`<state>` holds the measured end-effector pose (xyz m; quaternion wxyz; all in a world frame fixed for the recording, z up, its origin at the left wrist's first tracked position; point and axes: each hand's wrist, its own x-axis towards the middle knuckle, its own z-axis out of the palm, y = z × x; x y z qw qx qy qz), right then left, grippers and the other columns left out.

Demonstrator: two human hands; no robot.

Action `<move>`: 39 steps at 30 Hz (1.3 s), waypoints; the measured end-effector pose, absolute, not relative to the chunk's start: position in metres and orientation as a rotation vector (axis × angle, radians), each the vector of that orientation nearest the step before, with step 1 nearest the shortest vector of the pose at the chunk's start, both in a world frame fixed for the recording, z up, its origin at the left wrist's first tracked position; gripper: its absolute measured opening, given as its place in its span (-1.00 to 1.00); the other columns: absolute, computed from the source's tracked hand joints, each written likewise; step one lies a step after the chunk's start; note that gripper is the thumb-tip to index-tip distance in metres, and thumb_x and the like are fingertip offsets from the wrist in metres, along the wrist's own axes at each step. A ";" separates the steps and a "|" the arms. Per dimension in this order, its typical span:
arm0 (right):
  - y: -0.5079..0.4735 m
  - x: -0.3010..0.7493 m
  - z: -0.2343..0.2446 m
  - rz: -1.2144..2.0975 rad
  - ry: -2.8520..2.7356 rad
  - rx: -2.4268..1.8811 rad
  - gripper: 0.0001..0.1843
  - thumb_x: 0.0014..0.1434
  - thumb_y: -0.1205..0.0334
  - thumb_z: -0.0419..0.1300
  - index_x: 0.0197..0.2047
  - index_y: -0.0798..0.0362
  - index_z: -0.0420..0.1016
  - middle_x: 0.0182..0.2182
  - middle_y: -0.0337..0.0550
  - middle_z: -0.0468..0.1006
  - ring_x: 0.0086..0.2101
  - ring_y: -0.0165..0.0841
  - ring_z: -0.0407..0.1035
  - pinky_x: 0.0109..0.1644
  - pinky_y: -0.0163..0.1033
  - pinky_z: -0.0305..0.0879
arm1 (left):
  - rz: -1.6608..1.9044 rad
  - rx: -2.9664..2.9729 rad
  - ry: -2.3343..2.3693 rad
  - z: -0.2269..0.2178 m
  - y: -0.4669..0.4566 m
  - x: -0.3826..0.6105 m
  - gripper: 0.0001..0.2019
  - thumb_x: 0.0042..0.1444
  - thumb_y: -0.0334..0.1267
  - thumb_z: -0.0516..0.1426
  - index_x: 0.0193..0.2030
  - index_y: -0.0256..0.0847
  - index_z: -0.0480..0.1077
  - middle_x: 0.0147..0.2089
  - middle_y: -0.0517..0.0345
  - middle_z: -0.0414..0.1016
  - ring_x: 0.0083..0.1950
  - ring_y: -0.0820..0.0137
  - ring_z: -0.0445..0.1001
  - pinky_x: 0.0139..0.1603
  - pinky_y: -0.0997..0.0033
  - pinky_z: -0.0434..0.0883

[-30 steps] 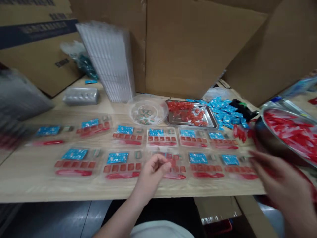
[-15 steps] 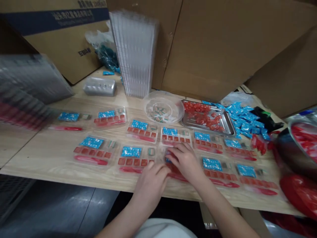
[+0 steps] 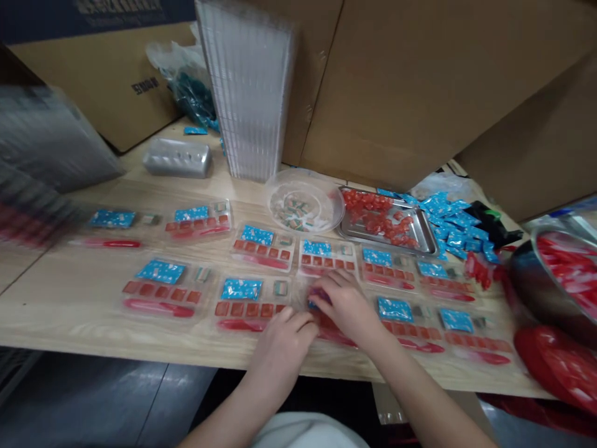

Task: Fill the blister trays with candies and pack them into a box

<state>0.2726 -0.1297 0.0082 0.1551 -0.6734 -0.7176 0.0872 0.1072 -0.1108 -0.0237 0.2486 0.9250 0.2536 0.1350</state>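
Both hands meet over a clear plastic blister tray [image 3: 329,326] at the front middle of the table, mostly covered by them. My left hand [image 3: 284,339] rests at its left edge with fingers curled together; what they grip is hidden. My right hand [image 3: 345,305] reaches over the upper part, fingers bent and closed around something small and dark reddish. A bit of blue shows beneath them. To the left lies a filled tray with a blue sachet [image 3: 241,289], a row of red-brown squares [image 3: 252,309], a small striped piece [image 3: 280,287] and a red plastic stick [image 3: 240,325].
Several similar filled trays lie in two rows. Behind stand a round clear bowl [image 3: 305,202] of small pieces, a metal tray [image 3: 426,233] of red wrapped pieces and a pile of blue sachets [image 3: 450,218]. A metal basin [image 3: 529,274] stands right; stacked empty trays [image 3: 249,93] rise behind.
The view has tilted down and shifted slightly, so the table items appear a little further left. Both hands stay at the same tray, the right fingers slightly more bent.
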 end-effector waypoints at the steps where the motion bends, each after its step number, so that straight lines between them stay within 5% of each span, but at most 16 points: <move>1: -0.129 0.272 0.008 0.237 -2.057 -1.944 -0.94 0.07 0.33 0.25 -0.36 0.06 0.43 -0.35 -0.12 0.50 -0.22 -0.21 0.32 -0.08 -0.07 0.27 | 0.382 2.521 0.694 -0.025 -0.111 0.108 -0.93 0.14 -0.41 0.12 -0.31 -0.19 0.41 -0.23 0.18 0.47 -0.25 0.33 0.31 -0.24 0.32 0.33; 7: -0.100 0.352 0.008 0.198 -1.763 -2.200 -0.86 0.17 0.27 0.12 -0.18 0.05 0.44 -0.28 -0.14 0.52 -0.23 -0.32 0.38 -0.10 -0.22 0.29 | 0.527 2.503 0.617 -0.030 -0.110 0.109 -0.86 0.13 -0.48 0.09 -0.26 -0.19 0.42 -0.20 0.13 0.50 -0.27 0.31 0.34 -0.26 0.32 0.34; 14: -0.053 0.465 0.006 -0.003 -1.594 -2.345 -0.81 -0.04 0.48 0.15 -0.28 0.20 0.47 -0.24 0.12 0.52 -0.13 -0.10 0.36 0.00 0.04 0.21 | 0.672 2.285 0.606 -0.019 -0.113 0.107 -0.79 0.18 -0.47 -0.01 -0.21 -0.14 0.40 -0.20 0.12 0.50 -0.20 0.30 0.41 -0.15 0.28 0.36; 21: -0.110 0.383 0.025 0.198 -1.665 -2.021 -0.81 0.16 0.25 0.09 -0.17 0.05 0.44 -0.25 -0.11 0.54 -0.28 -0.31 0.43 -0.20 -0.20 0.37 | 0.738 1.811 0.806 0.008 -0.105 0.126 -0.85 0.20 -0.33 0.06 -0.10 -0.12 0.36 -0.17 0.13 0.48 -0.16 0.39 0.44 -0.13 0.41 0.37; 27: -0.154 0.299 0.051 0.229 -1.766 -1.712 -0.79 0.16 0.35 0.10 -0.14 -0.03 0.47 -0.22 -0.12 0.54 -0.17 -0.28 0.42 -0.09 -0.13 0.37 | 0.975 1.870 0.838 0.026 -0.093 0.148 -0.91 0.13 -0.29 0.15 -0.21 -0.17 0.38 -0.22 0.13 0.47 -0.17 0.37 0.41 -0.11 0.38 0.33; 35: -0.168 0.280 0.041 0.932 -1.166 -1.499 -0.87 0.08 0.22 0.25 -0.25 0.02 0.48 -0.29 -0.14 0.58 -0.29 -0.35 0.49 -0.23 -0.27 0.46 | 0.862 1.778 0.821 0.022 -0.104 0.128 -0.91 0.17 -0.29 0.11 -0.34 -0.20 0.40 -0.34 0.17 0.43 -0.27 0.42 0.39 -0.25 0.46 0.32; 39: -0.167 0.282 0.026 0.881 -1.217 -1.545 -0.91 0.10 0.20 0.24 -0.31 0.02 0.48 -0.28 -0.13 0.56 -0.26 -0.33 0.47 -0.19 -0.23 0.45 | 0.736 1.878 0.812 0.006 -0.117 0.112 -0.85 0.21 -0.29 0.06 -0.13 -0.17 0.42 -0.24 0.12 0.44 -0.22 0.41 0.39 -0.21 0.44 0.35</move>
